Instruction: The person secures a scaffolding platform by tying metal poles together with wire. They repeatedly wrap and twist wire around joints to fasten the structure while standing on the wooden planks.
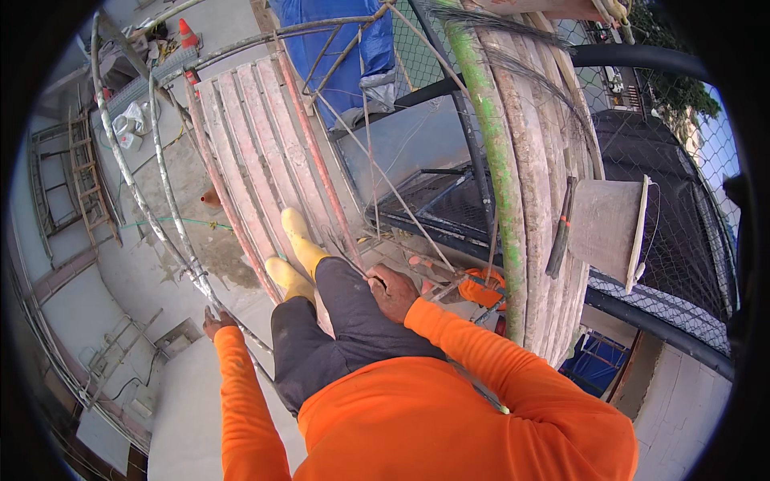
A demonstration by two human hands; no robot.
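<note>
I am standing in yellow boots (290,278) on a pinkish slatted scaffold platform (261,136). Low on the left, my left hand (218,322) is closed around a paint-spattered scaffold tube (197,276). My right hand (393,293) is curled beside my right knee, close to the near end of a red rail (309,132); what lies inside its fingers is hidden. To its right are thin crossing braces and an orange object (483,289) I cannot make out. Farther right, a tool with a black handle and red band (561,228) leans by a grey tray-like piece (609,228).
Stacked long boards with a green edge (485,152) run along the right, with loose wires (529,68) on top. Beyond them stands chain-link fence (714,152). A blue tarp (329,56) hangs ahead. Down on the left are a traffic cone (188,34) and a wooden ladder (87,172).
</note>
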